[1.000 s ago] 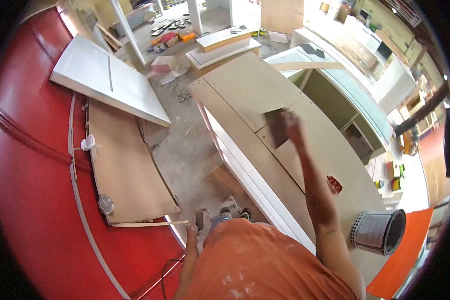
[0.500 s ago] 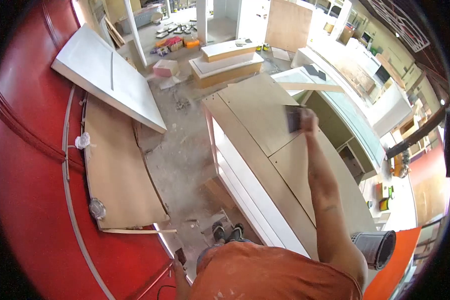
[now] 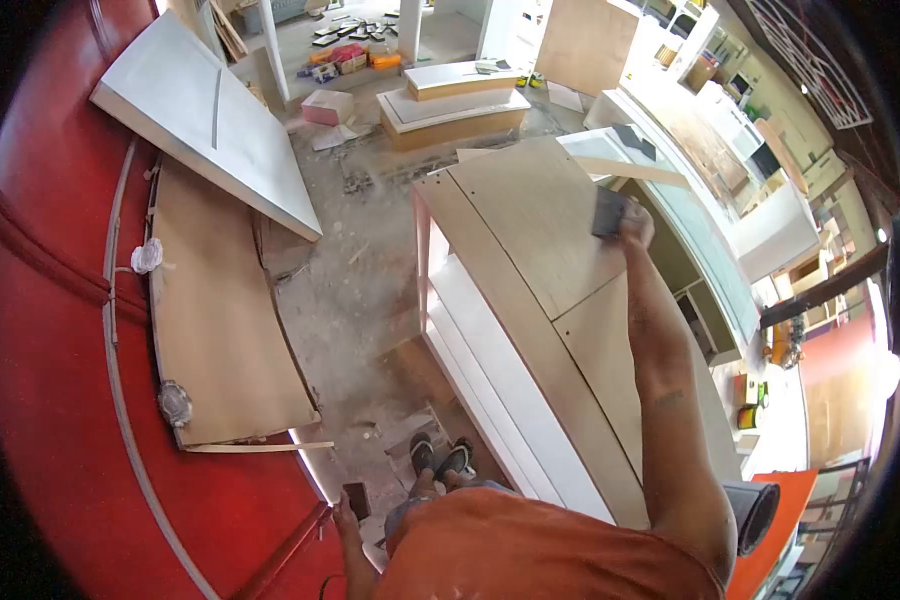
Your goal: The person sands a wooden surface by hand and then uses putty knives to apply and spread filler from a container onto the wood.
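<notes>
My right hand (image 3: 637, 223) is closed around a dark grey sheet of sandpaper (image 3: 608, 212). It presses the sheet against the flat wooden top panel (image 3: 530, 225) of a cabinet, near the panel's far right edge. Pale dust marks the board around it, and screw holes and joint lines show on the panel. White inner faces (image 3: 500, 375) run along the cabinet's near left side. Low beside my body, my left hand (image 3: 346, 520) grips a small dark rectangular piece (image 3: 357, 499); its exact kind cannot be made out.
A white panel (image 3: 205, 125) and a brown board (image 3: 215, 310) lean along the red wall (image 3: 45, 370) at left. Stepped white-topped units (image 3: 455, 110) stand ahead on the dusty floor (image 3: 355, 300). A dark grey cylinder (image 3: 755, 515) is by my right elbow.
My right hand has slid a little farther away along the panel with the sandpaper. My left hand still holds its dark piece. The whole view has shifted slightly.
</notes>
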`<state>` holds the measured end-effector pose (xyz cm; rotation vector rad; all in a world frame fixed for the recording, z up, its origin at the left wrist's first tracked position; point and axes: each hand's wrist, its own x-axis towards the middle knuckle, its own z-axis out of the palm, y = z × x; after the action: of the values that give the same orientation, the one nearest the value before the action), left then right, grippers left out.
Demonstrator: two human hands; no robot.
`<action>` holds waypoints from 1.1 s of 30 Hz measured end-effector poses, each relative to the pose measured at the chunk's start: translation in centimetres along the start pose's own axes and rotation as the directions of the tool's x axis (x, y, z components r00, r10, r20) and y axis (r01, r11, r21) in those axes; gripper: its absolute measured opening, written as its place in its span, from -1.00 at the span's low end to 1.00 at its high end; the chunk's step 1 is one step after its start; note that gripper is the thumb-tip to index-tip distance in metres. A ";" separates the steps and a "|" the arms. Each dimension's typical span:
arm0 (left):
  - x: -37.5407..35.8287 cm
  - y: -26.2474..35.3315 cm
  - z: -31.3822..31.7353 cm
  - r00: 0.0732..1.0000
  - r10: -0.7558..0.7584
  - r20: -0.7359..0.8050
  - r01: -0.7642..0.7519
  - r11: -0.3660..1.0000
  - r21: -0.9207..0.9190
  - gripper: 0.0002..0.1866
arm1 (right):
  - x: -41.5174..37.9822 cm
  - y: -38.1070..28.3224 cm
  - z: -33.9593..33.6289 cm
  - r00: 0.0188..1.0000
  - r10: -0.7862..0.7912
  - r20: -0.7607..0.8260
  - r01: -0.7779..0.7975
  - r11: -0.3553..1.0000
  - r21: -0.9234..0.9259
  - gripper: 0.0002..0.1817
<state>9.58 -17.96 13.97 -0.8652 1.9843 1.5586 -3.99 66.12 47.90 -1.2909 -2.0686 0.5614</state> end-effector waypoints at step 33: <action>-9.4 3.2 -0.1 0.988 -0.146 0.050 0.131 0.962 0.239 -0.33 | -18.7 -17.5 10.5 -0.290 -0.796 0.531 0.418 0.394 0.819 -0.71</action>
<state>13.76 -15.77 22.68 -0.8246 1.9661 1.2291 -16.42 41.46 46.31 1.0478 -2.9217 1.2669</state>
